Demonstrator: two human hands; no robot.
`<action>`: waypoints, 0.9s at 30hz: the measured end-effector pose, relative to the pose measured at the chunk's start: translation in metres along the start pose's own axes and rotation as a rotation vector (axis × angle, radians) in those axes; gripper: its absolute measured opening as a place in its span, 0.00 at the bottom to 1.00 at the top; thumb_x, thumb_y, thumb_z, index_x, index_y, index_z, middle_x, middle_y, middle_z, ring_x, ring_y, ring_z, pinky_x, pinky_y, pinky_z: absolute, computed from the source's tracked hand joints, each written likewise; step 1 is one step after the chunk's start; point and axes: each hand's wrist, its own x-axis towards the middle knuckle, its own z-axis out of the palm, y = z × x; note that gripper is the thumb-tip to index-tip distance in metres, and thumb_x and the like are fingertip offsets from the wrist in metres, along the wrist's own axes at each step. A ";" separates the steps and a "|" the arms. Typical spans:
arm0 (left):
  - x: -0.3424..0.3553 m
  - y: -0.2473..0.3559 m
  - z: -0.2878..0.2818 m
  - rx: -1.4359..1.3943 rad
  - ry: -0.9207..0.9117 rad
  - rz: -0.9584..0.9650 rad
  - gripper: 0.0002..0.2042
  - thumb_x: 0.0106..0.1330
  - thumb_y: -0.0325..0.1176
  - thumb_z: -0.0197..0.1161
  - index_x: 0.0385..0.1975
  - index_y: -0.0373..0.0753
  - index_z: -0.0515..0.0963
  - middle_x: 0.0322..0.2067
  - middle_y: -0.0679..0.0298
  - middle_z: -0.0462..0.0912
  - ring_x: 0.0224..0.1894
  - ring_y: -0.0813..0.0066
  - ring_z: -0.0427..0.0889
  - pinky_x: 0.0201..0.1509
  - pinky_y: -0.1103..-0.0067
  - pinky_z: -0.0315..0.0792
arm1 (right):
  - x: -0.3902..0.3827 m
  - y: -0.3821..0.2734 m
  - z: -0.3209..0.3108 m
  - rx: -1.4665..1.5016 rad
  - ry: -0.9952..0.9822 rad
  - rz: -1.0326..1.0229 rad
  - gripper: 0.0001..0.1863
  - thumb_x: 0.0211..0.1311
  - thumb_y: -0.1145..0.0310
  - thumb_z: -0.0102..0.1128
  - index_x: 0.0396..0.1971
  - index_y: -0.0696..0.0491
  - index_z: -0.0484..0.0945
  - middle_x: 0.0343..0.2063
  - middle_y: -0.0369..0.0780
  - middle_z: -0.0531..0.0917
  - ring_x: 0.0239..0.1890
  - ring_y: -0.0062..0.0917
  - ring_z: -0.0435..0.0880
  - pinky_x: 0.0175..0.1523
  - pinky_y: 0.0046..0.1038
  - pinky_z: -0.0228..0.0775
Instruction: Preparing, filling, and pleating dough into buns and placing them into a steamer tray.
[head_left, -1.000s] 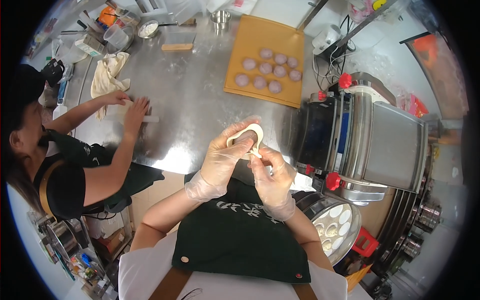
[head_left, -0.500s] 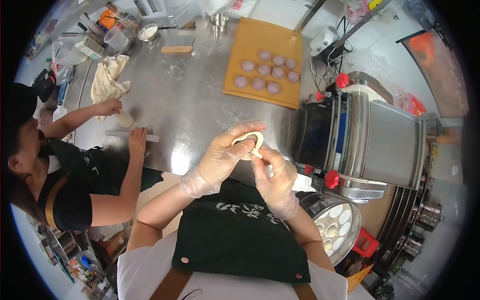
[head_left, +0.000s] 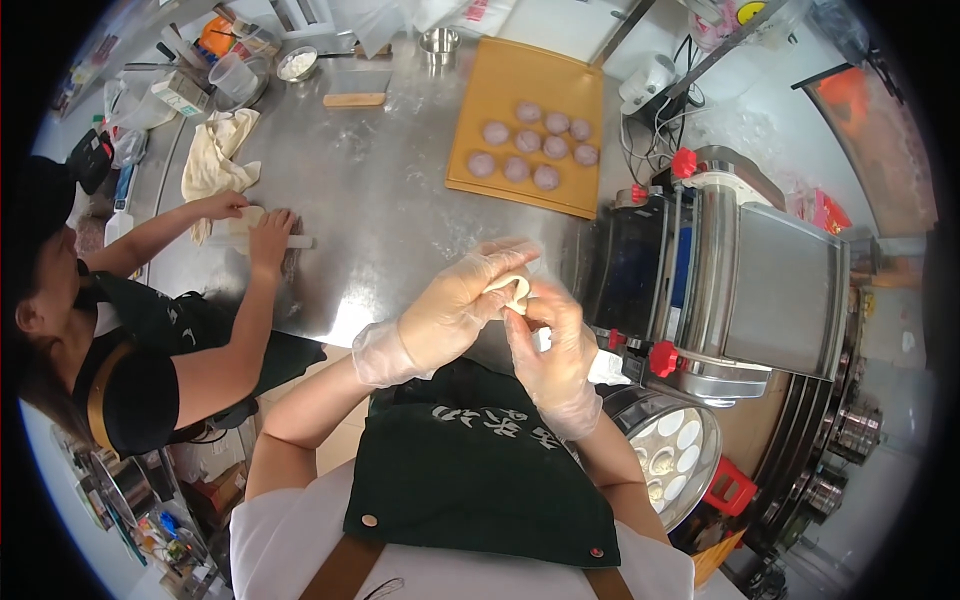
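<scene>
Both my hands, in clear plastic gloves, meet in front of my dark green apron over the table's near edge. In my left hand (head_left: pixel 447 312) a pale dough wrapper (head_left: pixel 520 286) is cupped, its rim curving up around the thumb. The fingers and thumb of my right hand (head_left: pixel 553 345) pinch the right edge of that wrapper. What lies inside the dough is mostly hidden by my left thumb and fingers. Beyond my hands, several purple filling balls (head_left: pixel 528 140) sit in rows on a yellow board (head_left: pixel 510 75).
At left, a co-worker's hands (head_left: pixel 268 238) press a white rolling pin (head_left: pixel 301 242) by flat dough. A dough machine (head_left: pixel 790 285) with red knobs stands right. Below it, a round steamer tray (head_left: pixel 716 455) holds buns and white discs. A scraper (head_left: pixel 354 100) and cloth (head_left: pixel 218 160) lie farther back.
The wrapper's opening has narrowed between my hands, and less of its inside shows. My left fingers have curled in slightly. The co-worker's right hand has moved away from their body with the rolling pin.
</scene>
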 end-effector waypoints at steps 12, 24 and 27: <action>0.002 -0.003 0.039 -0.374 0.451 -0.075 0.20 0.70 0.24 0.52 0.61 0.34 0.69 0.58 0.57 0.70 0.55 0.75 0.71 0.58 0.80 0.68 | -0.004 0.009 0.007 -0.043 0.051 -0.047 0.16 0.52 0.85 0.67 0.42 0.60 0.76 0.26 0.44 0.84 0.24 0.25 0.84 0.30 0.24 0.75; -0.002 -0.002 0.012 -0.098 0.206 0.102 0.23 0.66 0.20 0.54 0.63 0.38 0.69 0.59 0.55 0.70 0.65 0.62 0.64 0.67 0.71 0.60 | 0.001 0.009 -0.001 -0.152 -0.027 -0.189 0.17 0.50 0.84 0.67 0.41 0.59 0.77 0.25 0.42 0.84 0.22 0.26 0.84 0.30 0.23 0.75; 0.002 0.002 0.012 0.092 0.164 0.178 0.23 0.66 0.21 0.55 0.63 0.38 0.69 0.57 0.55 0.73 0.66 0.59 0.63 0.67 0.68 0.60 | 0.007 0.000 0.000 -0.130 -0.052 -0.110 0.16 0.51 0.84 0.67 0.42 0.59 0.76 0.23 0.43 0.82 0.20 0.29 0.83 0.26 0.26 0.74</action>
